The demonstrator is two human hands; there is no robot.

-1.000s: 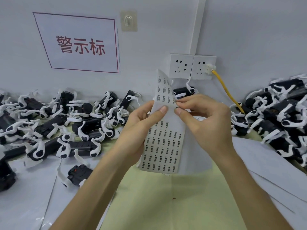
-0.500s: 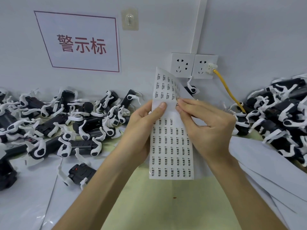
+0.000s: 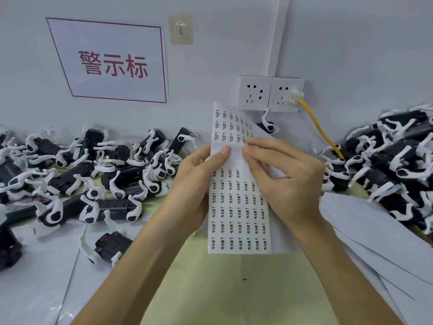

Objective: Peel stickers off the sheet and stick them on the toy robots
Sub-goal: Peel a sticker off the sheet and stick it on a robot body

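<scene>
Between heaped toy robots (image 3: 112,206) | left hand (image 3: 194,184), right hand (image 3: 290,184) pinch sticker sheet (image 3: 236,207) | yellow cable (image 3: 321,130) behind right

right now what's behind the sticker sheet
A white sheet shows past the right edge of the sticker sheet, and one toy robot by the wall. Fingers of the left hand behind it are hidden.

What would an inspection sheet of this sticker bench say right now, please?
Surface: pale green table, white paper sheets laid left and right.
Job's things: sticker sheet held upright; toy robots piled left and right, one alone in front.
Clutter: small red speck on the table.
Grips: left hand holds the sheet, thumb on its face; right hand pinches its blank band.
Cables: yellow cable runs from a white plug towards the right pile.
Surroundings: wall sign, adhesive hook, wall sockets, conduit.
</scene>
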